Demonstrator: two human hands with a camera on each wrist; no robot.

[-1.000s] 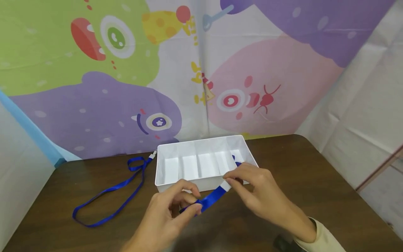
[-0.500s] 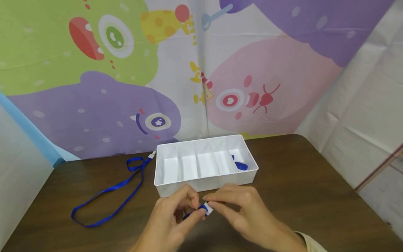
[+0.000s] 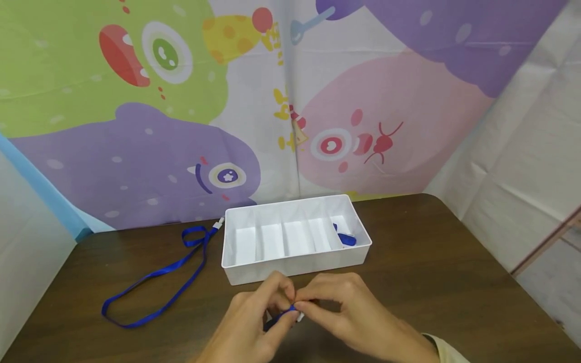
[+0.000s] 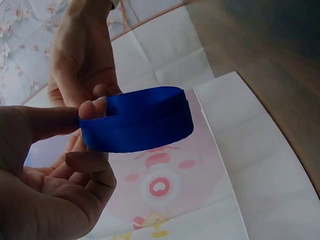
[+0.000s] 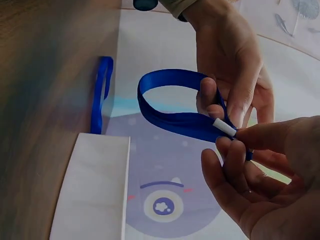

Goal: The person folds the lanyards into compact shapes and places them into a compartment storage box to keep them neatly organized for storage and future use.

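A blue lanyard is looped into a coil in front of the box, held between both hands. My left hand pinches the band between thumb and fingers; the coil sticks out from the fingertips in the left wrist view. My right hand pinches the same lanyard at its white clip, with its fingertips right against the left ones. In the head view the fingers hide most of the coil. A second blue lanyard lies loosely spread on the table at the left.
A white box with several compartments stands behind the hands. Its right compartment contains a coiled blue lanyard. The loose lanyard's white clip lies beside the box's left end. A cartoon-printed sheet rises behind the brown table.
My right hand has moved left and toward me, bringing the white clip end in against the coil at my left fingers. The coiled lanyard in the box has come into fuller view.
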